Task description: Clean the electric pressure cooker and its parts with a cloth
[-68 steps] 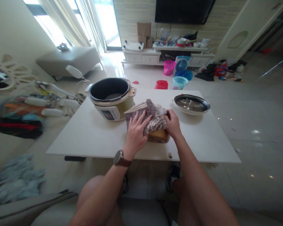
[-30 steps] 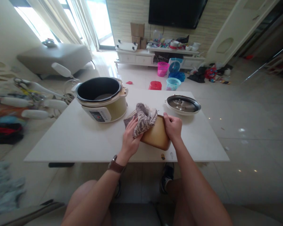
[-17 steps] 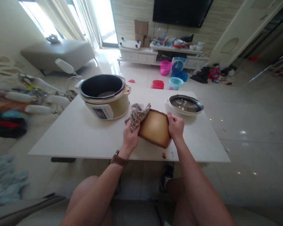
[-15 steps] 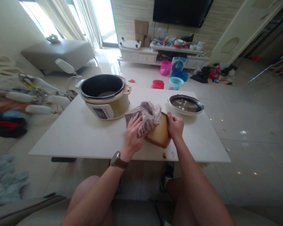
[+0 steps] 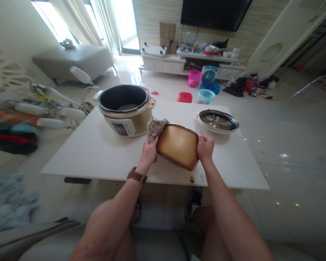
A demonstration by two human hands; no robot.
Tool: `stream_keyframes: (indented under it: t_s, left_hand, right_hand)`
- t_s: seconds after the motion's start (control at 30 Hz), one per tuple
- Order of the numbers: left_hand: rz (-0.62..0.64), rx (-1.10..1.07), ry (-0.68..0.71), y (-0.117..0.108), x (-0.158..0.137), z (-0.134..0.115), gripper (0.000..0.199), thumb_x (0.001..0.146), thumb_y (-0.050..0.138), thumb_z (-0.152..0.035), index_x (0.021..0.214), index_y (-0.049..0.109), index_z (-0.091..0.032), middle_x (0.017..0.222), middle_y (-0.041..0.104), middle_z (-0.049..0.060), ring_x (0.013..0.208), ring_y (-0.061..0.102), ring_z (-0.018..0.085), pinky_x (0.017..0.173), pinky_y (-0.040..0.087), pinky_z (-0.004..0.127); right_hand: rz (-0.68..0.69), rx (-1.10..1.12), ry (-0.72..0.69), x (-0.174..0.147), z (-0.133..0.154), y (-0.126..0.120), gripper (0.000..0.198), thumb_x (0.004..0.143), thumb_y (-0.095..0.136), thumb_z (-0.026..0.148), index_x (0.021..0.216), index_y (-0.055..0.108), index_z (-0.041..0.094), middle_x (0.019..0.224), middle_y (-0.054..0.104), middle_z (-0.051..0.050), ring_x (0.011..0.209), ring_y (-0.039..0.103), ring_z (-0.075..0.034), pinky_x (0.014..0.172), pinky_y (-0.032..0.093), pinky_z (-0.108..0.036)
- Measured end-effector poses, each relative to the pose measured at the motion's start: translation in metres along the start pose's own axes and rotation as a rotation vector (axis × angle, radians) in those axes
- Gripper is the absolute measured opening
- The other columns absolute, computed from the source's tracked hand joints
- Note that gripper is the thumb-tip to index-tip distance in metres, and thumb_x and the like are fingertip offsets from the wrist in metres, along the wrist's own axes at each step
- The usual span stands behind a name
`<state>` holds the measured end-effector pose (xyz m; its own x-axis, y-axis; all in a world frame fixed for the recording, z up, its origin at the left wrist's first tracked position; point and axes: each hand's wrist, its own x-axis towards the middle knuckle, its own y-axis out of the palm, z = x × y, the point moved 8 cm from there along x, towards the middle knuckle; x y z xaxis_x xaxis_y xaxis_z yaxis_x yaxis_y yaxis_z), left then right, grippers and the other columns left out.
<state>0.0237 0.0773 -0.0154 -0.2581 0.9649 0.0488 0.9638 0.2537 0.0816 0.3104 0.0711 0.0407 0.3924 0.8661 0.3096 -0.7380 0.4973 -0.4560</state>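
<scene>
A gold-brown inner pot (image 5: 178, 145) is tilted on its side above the front of the white table (image 5: 97, 159), its outer wall showing and its opening facing away. My right hand (image 5: 205, 146) grips its right edge, fingers hidden behind the rim. At the left edge my left hand (image 5: 150, 150) is closed on a patterned brown cloth (image 5: 155, 129), which is pressed against the pot. The electric pressure cooker (image 5: 127, 116) stands open at the left, its dark inside visible. To the right, its detached lid (image 5: 218, 121) lies with the metal underside up.
Two small items, one being a dark brown piece (image 5: 191, 179), lie near the table's front edge. Beyond the table stand a red stool (image 5: 184, 97), a light-blue basket (image 5: 206, 95) and a pink basket (image 5: 195, 78). A white fan (image 5: 80, 75) is at the left.
My left hand has moved from the pot's outer wall to its left edge, taking the cloth along and uncovering the wall. My right hand keeps its grip. The view has shifted slightly.
</scene>
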Motion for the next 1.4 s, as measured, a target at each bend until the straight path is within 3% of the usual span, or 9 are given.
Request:
stream_keyframes:
  t_s: [0.1, 0.27, 0.43, 0.53, 0.63, 0.87, 1.17, 1.27, 1.4]
  left_hand:
    - [-0.037, -0.077, -0.146, -0.003, 0.006, 0.021, 0.059, 0.083, 0.074, -0.059, 0.119, 0.078, -0.014, 0.122, 0.080, 0.016, 0.124, 0.072, 0.035, 0.108, 0.055, 0.048]
    - [-0.059, -0.003, -0.070, 0.004, -0.006, 0.008, 0.055, 0.087, 0.070, -0.056, 0.119, 0.078, -0.012, 0.122, 0.080, 0.015, 0.122, 0.072, 0.036, 0.109, 0.053, 0.049]
    - [0.028, 0.273, 0.286, 0.022, -0.034, -0.041, 0.041, 0.098, 0.060, -0.042, 0.125, 0.077, -0.017, 0.134, 0.076, 0.014, 0.132, 0.066, 0.035, 0.116, 0.049, 0.050]
    - [0.230, 0.463, 0.600, 0.040, -0.057, -0.072, 0.042, 0.095, 0.063, -0.040, 0.132, 0.076, -0.024, 0.150, 0.068, 0.010, 0.151, 0.052, 0.034, 0.127, 0.038, 0.053]
    - [0.376, 0.614, 0.736, 0.050, -0.071, -0.085, 0.050, 0.093, 0.063, -0.037, 0.142, 0.071, -0.029, 0.160, 0.060, 0.007, 0.159, 0.041, 0.034, 0.133, 0.025, 0.056]
    - [0.244, 0.490, 0.587, 0.037, -0.045, -0.069, 0.053, 0.096, 0.064, -0.048, 0.143, 0.070, -0.025, 0.157, 0.063, 0.010, 0.154, 0.049, 0.033, 0.129, 0.035, 0.052]
    - [-0.072, -0.036, -0.116, 0.004, 0.002, 0.023, 0.059, 0.087, 0.069, -0.060, 0.119, 0.078, -0.011, 0.123, 0.080, 0.017, 0.120, 0.072, 0.036, 0.109, 0.053, 0.050]
    - [-0.087, 0.025, -0.015, 0.002, -0.004, 0.008, 0.055, 0.091, 0.066, -0.059, 0.118, 0.079, -0.012, 0.122, 0.080, 0.016, 0.121, 0.071, 0.036, 0.110, 0.052, 0.050]
    - [0.163, 0.342, 0.455, 0.025, -0.032, -0.052, 0.049, 0.093, 0.065, -0.056, 0.122, 0.079, -0.020, 0.137, 0.075, 0.014, 0.140, 0.061, 0.036, 0.122, 0.043, 0.051]
  right_hand:
    - [0.019, -0.019, -0.024, 0.001, 0.002, 0.000, 0.060, 0.098, 0.040, 0.070, 0.060, 0.023, 0.028, 0.057, 0.021, 0.005, 0.056, 0.027, -0.012, 0.059, 0.021, -0.033]
    - [0.029, -0.121, -0.120, -0.001, 0.034, -0.004, 0.048, 0.100, 0.037, 0.055, 0.061, 0.034, 0.026, 0.055, 0.037, 0.002, 0.059, 0.036, -0.016, 0.062, 0.023, -0.034]
    - [0.030, -0.220, -0.070, -0.003, 0.049, -0.008, 0.055, 0.095, 0.050, 0.062, 0.057, 0.035, 0.025, 0.053, 0.038, 0.003, 0.058, 0.033, -0.015, 0.061, 0.022, -0.033]
    - [0.044, -0.183, -0.041, -0.002, 0.040, -0.007, 0.061, 0.092, 0.054, 0.067, 0.055, 0.031, 0.025, 0.053, 0.030, 0.005, 0.059, 0.029, -0.013, 0.060, 0.021, -0.032]
    - [0.074, -0.112, -0.014, -0.001, 0.027, -0.002, 0.058, 0.092, 0.054, 0.063, 0.054, 0.032, 0.025, 0.057, 0.026, 0.005, 0.059, 0.028, -0.012, 0.060, 0.022, -0.030]
    - [0.033, -0.063, 0.019, 0.000, 0.014, -0.003, 0.065, 0.089, 0.060, 0.072, 0.055, 0.029, 0.025, 0.056, 0.025, 0.005, 0.060, 0.027, -0.012, 0.057, 0.021, -0.031]
    - [0.046, 0.027, 0.030, 0.003, -0.001, -0.005, 0.069, 0.086, 0.060, 0.079, 0.055, 0.029, 0.026, 0.057, 0.024, 0.006, 0.059, 0.025, -0.011, 0.056, 0.021, -0.030]
    - [0.050, 0.001, 0.015, 0.001, 0.004, -0.004, 0.069, 0.087, 0.058, 0.079, 0.055, 0.029, 0.026, 0.057, 0.024, 0.006, 0.059, 0.026, -0.011, 0.056, 0.021, -0.030]
    - [0.038, -0.022, 0.028, 0.000, 0.004, -0.002, 0.068, 0.088, 0.057, 0.078, 0.055, 0.028, 0.026, 0.056, 0.025, 0.006, 0.059, 0.027, -0.011, 0.055, 0.021, -0.030]
